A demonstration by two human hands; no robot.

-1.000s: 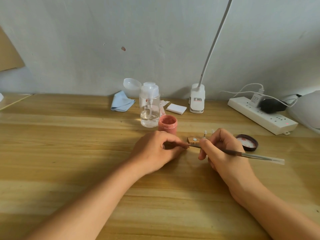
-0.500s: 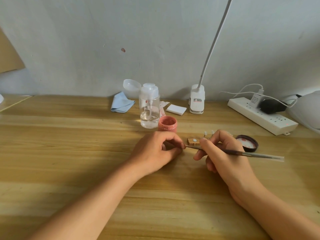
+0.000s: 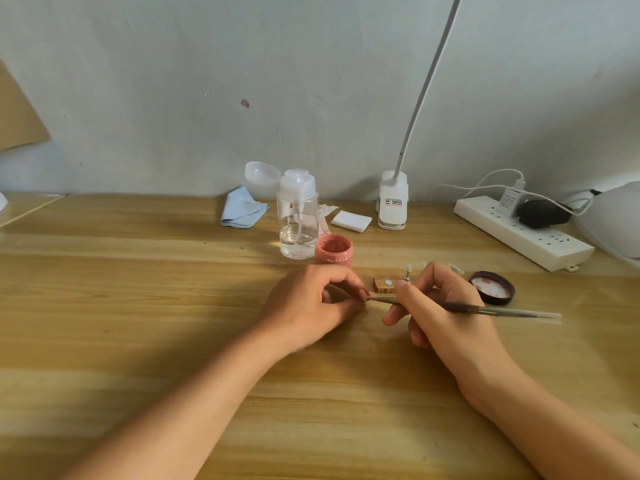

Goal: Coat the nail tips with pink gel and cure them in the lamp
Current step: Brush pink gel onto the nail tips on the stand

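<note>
Head view: both forearms lie on the bench (image 3: 138, 306). The left hand (image 3: 311, 303) is curled, thumb and forefinger closed together; whether they pinch anything I cannot tell. The right hand (image 3: 446, 306) pinches a brush (image 3: 512, 311), its tip touching the left fingertips. Just behind are a block (image 3: 384, 285), nail tips (image 3: 408, 268) and a lid (image 3: 491, 287), then the gel jar (image 3: 334, 249). The lamp (image 3: 613, 220) sits far right.

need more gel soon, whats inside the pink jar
The open pink jar shows pink gel coating its inside; how deep it sits cannot be seen past the rim.
</note>
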